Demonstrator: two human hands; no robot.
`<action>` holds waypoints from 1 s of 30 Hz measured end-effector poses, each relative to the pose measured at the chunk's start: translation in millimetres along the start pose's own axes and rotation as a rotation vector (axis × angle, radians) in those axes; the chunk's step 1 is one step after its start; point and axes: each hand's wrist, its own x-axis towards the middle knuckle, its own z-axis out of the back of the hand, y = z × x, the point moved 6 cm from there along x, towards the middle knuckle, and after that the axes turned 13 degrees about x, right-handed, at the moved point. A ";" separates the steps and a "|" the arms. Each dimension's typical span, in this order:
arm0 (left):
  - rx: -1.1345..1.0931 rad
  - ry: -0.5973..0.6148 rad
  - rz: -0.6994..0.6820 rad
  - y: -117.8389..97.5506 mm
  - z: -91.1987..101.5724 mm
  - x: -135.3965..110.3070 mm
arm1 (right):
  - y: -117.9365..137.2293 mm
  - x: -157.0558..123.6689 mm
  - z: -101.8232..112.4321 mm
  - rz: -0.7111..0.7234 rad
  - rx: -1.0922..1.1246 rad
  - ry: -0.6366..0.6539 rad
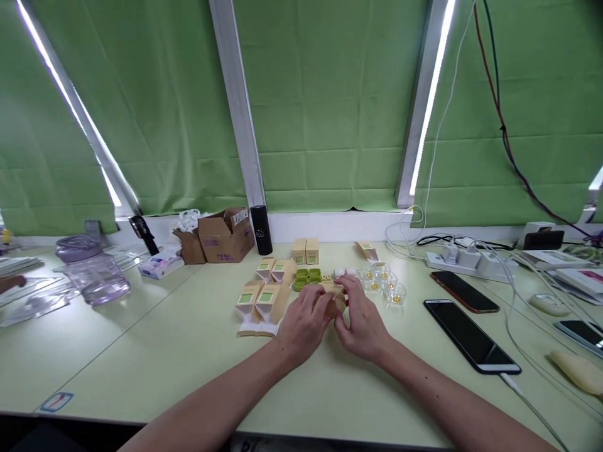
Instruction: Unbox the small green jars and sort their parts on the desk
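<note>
Both my hands meet at the middle of the pale green table point(155, 339). My left hand point(305, 321) and my right hand point(362, 321) are closed together on a small tan cardboard box point(335, 295), which their fingers mostly hide. Just beyond the hands lie green square lids point(307, 277), small white cubes point(345, 272) and several clear cups with yellow centres point(389, 287). To the left lie flattened tan boxes with green labels point(260, 300). Two upright tan boxes point(305, 250) stand behind.
A black cylinder point(260, 230) and open brown cartons point(225, 235) stand at the back wall. A clear purple jug point(92, 271) sits far left. Two phones point(470, 333), a power strip point(466, 260) with cables and a mouse point(549, 304) lie right.
</note>
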 end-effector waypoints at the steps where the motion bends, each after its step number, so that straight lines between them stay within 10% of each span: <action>1: -0.010 0.004 0.007 0.4 -0.7 -0.1 | -0.3 0.0 0.0 -0.003 -0.003 -0.002; 30: -0.280 0.051 0.167 15.5 -7.8 -3.6 | -15.8 4.8 19.5 -0.060 0.067 -0.146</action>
